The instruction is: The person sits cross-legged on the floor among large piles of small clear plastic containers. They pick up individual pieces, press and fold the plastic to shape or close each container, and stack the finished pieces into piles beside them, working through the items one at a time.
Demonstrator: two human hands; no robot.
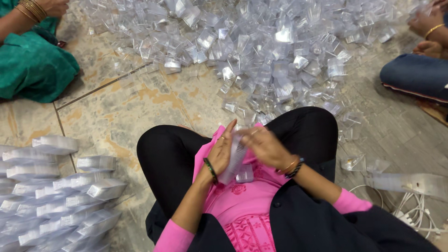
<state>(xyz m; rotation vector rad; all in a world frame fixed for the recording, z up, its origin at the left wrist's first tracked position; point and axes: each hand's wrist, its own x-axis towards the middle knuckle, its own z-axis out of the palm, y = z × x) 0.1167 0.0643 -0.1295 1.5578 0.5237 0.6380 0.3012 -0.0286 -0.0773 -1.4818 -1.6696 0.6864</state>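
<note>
Head view: left hand and right hand closed on clear ribbed plastic stack; glossy loose pile beyond stack.

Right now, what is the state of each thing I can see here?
Left hand: closed around the nested stack.
Right hand: gripping the stack's top.
Nested stack of clear pieces: held upright over the lap.
Loose clear pieces: scattered in a heap on the floor.
Finished stacks: lying in rows.
</note>
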